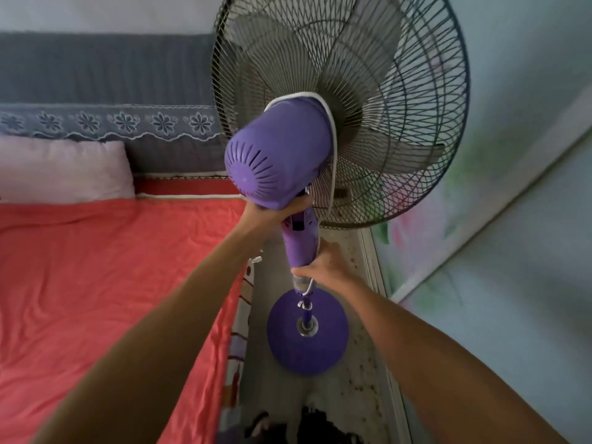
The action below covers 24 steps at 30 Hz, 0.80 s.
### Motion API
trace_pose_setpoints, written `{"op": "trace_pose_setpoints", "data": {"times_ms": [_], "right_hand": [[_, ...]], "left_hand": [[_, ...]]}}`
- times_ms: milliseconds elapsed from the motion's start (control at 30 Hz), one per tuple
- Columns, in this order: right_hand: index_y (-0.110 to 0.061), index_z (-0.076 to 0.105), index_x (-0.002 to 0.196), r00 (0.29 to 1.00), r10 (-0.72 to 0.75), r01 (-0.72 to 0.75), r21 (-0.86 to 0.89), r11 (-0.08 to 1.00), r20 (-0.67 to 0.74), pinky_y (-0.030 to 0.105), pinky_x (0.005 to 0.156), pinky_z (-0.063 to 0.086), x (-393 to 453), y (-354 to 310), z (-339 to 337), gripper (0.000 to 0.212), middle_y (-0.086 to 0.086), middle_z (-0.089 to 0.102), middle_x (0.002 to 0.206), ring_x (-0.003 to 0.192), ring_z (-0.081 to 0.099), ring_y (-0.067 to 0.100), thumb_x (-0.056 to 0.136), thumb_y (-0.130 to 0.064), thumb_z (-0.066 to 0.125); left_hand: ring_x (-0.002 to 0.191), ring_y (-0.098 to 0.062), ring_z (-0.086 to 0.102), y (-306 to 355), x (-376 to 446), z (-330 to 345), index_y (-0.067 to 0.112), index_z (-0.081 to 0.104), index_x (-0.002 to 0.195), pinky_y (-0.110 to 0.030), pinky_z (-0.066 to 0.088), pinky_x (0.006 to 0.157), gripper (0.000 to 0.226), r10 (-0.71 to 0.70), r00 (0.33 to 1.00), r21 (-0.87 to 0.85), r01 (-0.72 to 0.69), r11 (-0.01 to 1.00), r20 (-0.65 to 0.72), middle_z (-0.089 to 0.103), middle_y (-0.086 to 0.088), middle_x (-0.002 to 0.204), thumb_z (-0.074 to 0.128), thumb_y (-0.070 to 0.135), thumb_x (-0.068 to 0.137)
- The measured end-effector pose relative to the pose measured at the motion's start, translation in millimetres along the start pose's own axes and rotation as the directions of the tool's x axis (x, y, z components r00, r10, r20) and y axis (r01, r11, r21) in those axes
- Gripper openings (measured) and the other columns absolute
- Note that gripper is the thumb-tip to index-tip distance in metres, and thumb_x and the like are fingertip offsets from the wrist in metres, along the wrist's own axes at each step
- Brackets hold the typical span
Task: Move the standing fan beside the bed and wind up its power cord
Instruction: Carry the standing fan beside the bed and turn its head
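Note:
A purple standing fan (278,155) with a dark wire cage stands on its round purple base (307,347) in the narrow gap between the bed and the wall. My left hand (272,213) grips the fan's neck just under the motor housing. My right hand (326,264) is closed around the lower end of the purple control column, pressing the white power cord (333,149) against it. The cord loops up over the motor housing and runs down the column to my right hand.
The bed with a red sheet (112,283) lies on the left, with a pale pillow (64,169) and a grey lace-trimmed headboard cover (105,123). A wall with flower pattern (496,235) closes the right side. The floor strip (362,379) is stained.

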State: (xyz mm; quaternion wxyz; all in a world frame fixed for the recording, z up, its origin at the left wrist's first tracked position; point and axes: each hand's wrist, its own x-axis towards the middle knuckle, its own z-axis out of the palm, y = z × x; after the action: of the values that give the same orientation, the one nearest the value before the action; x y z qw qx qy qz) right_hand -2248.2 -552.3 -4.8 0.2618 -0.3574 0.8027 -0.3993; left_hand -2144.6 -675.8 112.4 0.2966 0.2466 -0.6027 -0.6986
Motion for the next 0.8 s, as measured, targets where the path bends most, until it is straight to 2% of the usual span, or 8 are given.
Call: {"op": "trace_pose_setpoints", "data": {"times_ms": [133, 267, 367, 500, 567, 633, 767, 800], "right_hand": [[-0.025, 0.062, 0.079, 0.999, 0.043, -0.043, 0.01, 0.999, -0.008, 0.006, 0.048, 0.042, 78.7, 1.1, -1.1, 0.044, -0.017, 0.064, 0.063, 0.054, 0.059, -0.014, 0.045, -0.023, 0.091], [-0.027, 0.061, 0.074, 0.996, 0.084, -0.084, -0.006, 0.996, -0.016, 0.003, 0.043, 0.038, 156.1, 6.5, 1.8, 0.043, -0.018, 0.062, 0.06, 0.052, 0.057, -0.018, 0.042, -0.028, 0.09], [-0.029, 0.058, 0.07, 0.992, 0.127, -0.127, -0.023, 0.992, -0.025, 0.002, 0.042, 0.037, 205.6, 9.8, 5.0, 0.043, -0.02, 0.06, 0.058, 0.052, 0.056, -0.02, 0.041, -0.03, 0.09], [-0.026, 0.064, 0.079, 0.989, 0.149, -0.149, -0.031, 0.988, 0.009, 0.003, 0.046, 0.04, 262.8, 22.1, 10.2, 0.045, -0.02, 0.063, 0.063, 0.055, 0.059, -0.014, 0.042, -0.03, 0.09], [-0.025, 0.065, 0.082, 0.986, 0.164, -0.163, -0.032, 0.986, 0.027, 0.003, 0.047, 0.04, 286.4, 29.9, 11.8, 0.047, -0.017, 0.064, 0.066, 0.058, 0.06, -0.01, 0.043, -0.028, 0.09], [-0.025, 0.064, 0.081, 0.983, 0.18, -0.178, -0.041, 0.983, 0.034, 0.004, 0.047, 0.039, 302.2, 35.8, 13.5, 0.046, -0.015, 0.064, 0.067, 0.057, 0.06, -0.006, 0.043, -0.026, 0.09], [-0.03, 0.057, 0.068, 0.982, 0.182, -0.181, -0.026, 0.983, 0.055, 0.004, 0.043, 0.038, 335.6, 52.1, 16.0, 0.042, -0.019, 0.061, 0.059, 0.051, 0.057, -0.014, 0.041, -0.024, 0.089], [-0.03, 0.057, 0.068, 0.98, 0.187, -0.186, -0.023, 0.982, 0.064, 0.004, 0.044, 0.038, 340.3, 56.9, 16.2, 0.041, -0.019, 0.061, 0.059, 0.052, 0.058, -0.013, 0.042, -0.023, 0.089]], "left_hand": [[0.117, -0.039, 0.062, -10.9, 76.9, -8.2, 0.012, 0.073, 0.106, -0.055, 0.052, 0.097, 0.042, 0.005, 1.0, 0.016, -0.004, 1.0, -0.022, 0.071, -0.016, 0.12, 0.087, 0.015, 0.066], [0.11, -0.029, 0.068, -27.9, 152.0, -17.8, 0.011, 0.072, 0.111, -0.044, 0.056, 0.092, 0.05, -0.021, 1.0, -0.013, 0.021, 1.0, 0.016, 0.073, -0.009, 0.116, 0.09, 0.017, 0.065], [0.11, -0.028, 0.068, -38.7, 199.8, -24.3, 0.009, 0.071, 0.114, -0.04, 0.057, 0.09, 0.055, -0.02, 1.0, -0.006, 0.02, 1.0, 0.009, 0.074, -0.008, 0.116, 0.091, 0.018, 0.063], [0.11, -0.026, 0.068, -59.1, 254.1, -29.9, 0.006, 0.066, 0.119, -0.039, 0.058, 0.087, 0.064, -0.079, 0.996, 0.022, 0.081, 0.997, -0.05, 0.073, -0.006, 0.118, 0.091, 0.017, 0.062], [0.113, -0.027, 0.067, -69.6, 274.8, -32.3, 0.006, 0.064, 0.122, -0.041, 0.057, 0.09, 0.061, -0.116, 0.992, 0.033, 0.118, 0.993, -0.045, 0.071, -0.007, 0.121, 0.09, 0.013, 0.066], [0.111, -0.022, 0.068, -78.6, 288.4, -32.8, 0.008, 0.063, 0.123, -0.036, 0.058, 0.087, 0.061, -0.133, 0.99, 0.04, 0.135, 0.99, -0.041, 0.071, -0.004, 0.121, 0.089, 0.013, 0.069], [0.096, -0.013, 0.069, -95.5, 315.1, -30.1, 0.013, 0.065, 0.118, -0.022, 0.056, 0.074, 0.049, -0.167, 0.984, 0.06, 0.17, 0.984, -0.059, 0.073, 0.004, 0.111, 0.085, 0.01, 0.073], [0.095, -0.012, 0.067, -98.9, 317.9, -30.2, 0.016, 0.066, 0.115, -0.022, 0.055, 0.075, 0.044, -0.177, 0.983, 0.083, 0.18, 0.98, -0.041, 0.072, 0.007, 0.109, 0.083, 0.009, 0.076]]}}
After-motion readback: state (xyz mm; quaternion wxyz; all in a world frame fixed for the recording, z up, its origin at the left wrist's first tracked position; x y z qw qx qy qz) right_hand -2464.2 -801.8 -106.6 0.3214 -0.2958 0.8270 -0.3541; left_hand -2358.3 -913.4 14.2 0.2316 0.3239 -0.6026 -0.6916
